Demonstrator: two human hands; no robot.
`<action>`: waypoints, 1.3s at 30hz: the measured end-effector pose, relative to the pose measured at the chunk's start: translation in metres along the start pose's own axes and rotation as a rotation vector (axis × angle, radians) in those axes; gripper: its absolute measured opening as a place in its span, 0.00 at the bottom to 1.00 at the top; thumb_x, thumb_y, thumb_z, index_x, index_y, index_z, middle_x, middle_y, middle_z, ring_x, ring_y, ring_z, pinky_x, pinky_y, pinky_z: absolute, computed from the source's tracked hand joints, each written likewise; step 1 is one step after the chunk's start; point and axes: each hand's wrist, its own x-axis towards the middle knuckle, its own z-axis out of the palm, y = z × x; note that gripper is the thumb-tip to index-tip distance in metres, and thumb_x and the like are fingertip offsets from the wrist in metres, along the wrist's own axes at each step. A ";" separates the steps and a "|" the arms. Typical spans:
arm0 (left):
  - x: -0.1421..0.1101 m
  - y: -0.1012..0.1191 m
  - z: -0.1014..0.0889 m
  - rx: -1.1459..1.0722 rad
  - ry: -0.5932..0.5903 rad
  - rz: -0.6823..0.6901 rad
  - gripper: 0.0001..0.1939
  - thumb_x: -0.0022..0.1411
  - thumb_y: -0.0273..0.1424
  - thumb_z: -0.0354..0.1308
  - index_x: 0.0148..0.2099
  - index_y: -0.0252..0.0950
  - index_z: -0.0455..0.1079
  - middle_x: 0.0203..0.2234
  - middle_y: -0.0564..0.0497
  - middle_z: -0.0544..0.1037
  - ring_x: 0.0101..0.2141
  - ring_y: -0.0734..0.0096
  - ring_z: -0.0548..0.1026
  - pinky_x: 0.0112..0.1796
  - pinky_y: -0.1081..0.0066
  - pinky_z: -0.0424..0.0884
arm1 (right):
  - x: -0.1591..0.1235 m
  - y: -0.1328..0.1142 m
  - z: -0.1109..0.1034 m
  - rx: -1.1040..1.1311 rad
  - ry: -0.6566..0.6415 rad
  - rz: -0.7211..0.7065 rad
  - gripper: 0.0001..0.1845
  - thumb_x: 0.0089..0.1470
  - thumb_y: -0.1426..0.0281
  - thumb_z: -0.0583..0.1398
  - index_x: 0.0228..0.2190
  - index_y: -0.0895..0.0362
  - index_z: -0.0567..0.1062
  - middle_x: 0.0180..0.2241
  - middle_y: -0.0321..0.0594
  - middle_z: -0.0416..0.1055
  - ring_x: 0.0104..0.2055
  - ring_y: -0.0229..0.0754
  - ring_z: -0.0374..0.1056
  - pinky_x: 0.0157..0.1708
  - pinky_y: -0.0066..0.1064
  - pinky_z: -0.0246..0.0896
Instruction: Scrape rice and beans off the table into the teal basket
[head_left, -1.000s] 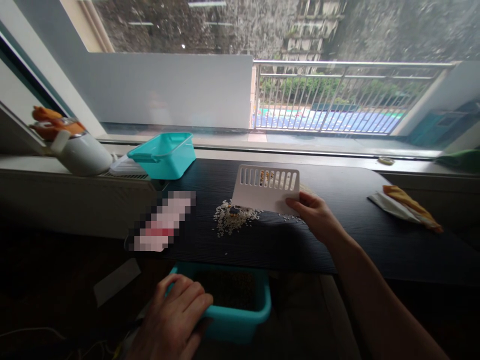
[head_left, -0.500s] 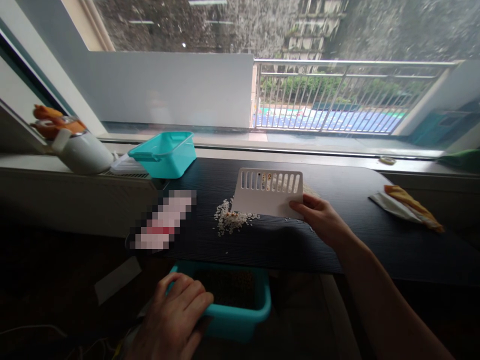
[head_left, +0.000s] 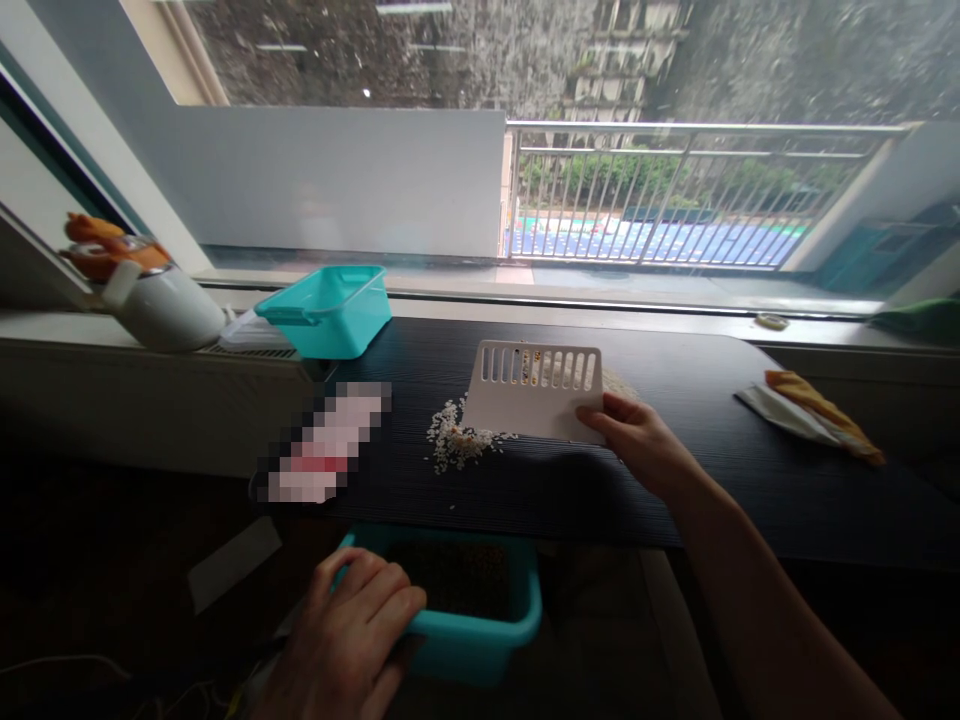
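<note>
My right hand (head_left: pixel 637 435) pinches the right lower corner of a white slotted plastic board (head_left: pixel 529 408), its row of slots toward the window. The board leans over the dark table; white rice-like grains (head_left: pixel 454 440), with a few orange-brown bits among them, lie at its lower left edge. More pale grains (head_left: pixel 621 383) lie behind it, and coloured bits show through the slots. My left hand (head_left: pixel 356 610) grips the left front rim of a teal tub (head_left: pixel 495 628) just below the table's near edge. Dark greenish and brown contents lie in the tub, dimly lit.
A second teal tub (head_left: pixel 349 322) stands at the table's far left corner. Left of it is a white pot (head_left: pixel 169 308) with an orange figure. A blurred pink item (head_left: pixel 330 445) lies on the table's left; a yellow and white packet (head_left: pixel 814 415) lies on the right.
The board has shifted very slightly toward me and tilted a little in my right hand. My left hand stays on the tub's rim.
</note>
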 end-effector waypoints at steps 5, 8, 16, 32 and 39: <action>-0.003 -0.003 0.004 0.013 -0.009 0.010 0.14 0.55 0.18 0.48 0.37 0.41 0.67 0.28 0.57 0.74 0.31 0.67 0.71 0.45 0.64 0.58 | 0.005 0.001 0.009 0.003 0.013 0.017 0.17 0.38 0.63 0.71 0.34 0.53 0.82 0.36 0.36 0.80 0.37 0.43 0.74 0.44 0.35 0.68; -0.004 -0.004 0.005 0.014 -0.001 0.000 0.14 0.56 0.19 0.47 0.37 0.41 0.68 0.28 0.57 0.74 0.32 0.67 0.71 0.46 0.64 0.57 | 0.007 0.002 0.012 -0.005 0.005 0.017 0.17 0.37 0.63 0.71 0.33 0.53 0.82 0.35 0.36 0.80 0.37 0.43 0.74 0.44 0.35 0.68; -0.007 -0.002 0.005 -0.046 -0.011 -0.037 0.14 0.56 0.19 0.47 0.37 0.42 0.68 0.29 0.57 0.75 0.33 0.67 0.71 0.47 0.65 0.56 | -0.004 -0.001 -0.003 -0.011 -0.040 0.037 0.18 0.41 0.61 0.71 0.36 0.52 0.82 0.38 0.38 0.80 0.40 0.46 0.75 0.45 0.36 0.69; -0.004 -0.002 0.004 -0.036 -0.016 -0.024 0.15 0.56 0.18 0.48 0.37 0.42 0.70 0.28 0.57 0.75 0.32 0.68 0.71 0.46 0.65 0.56 | -0.005 0.001 0.001 -0.003 -0.038 0.023 0.19 0.40 0.60 0.72 0.36 0.53 0.82 0.37 0.39 0.80 0.41 0.47 0.75 0.47 0.38 0.68; -0.010 -0.004 0.007 -0.079 -0.024 -0.068 0.14 0.56 0.18 0.48 0.36 0.42 0.69 0.28 0.57 0.74 0.33 0.66 0.70 0.46 0.62 0.55 | -0.009 -0.002 0.000 -0.043 -0.074 0.046 0.18 0.42 0.60 0.71 0.37 0.53 0.82 0.37 0.39 0.80 0.41 0.47 0.75 0.46 0.37 0.68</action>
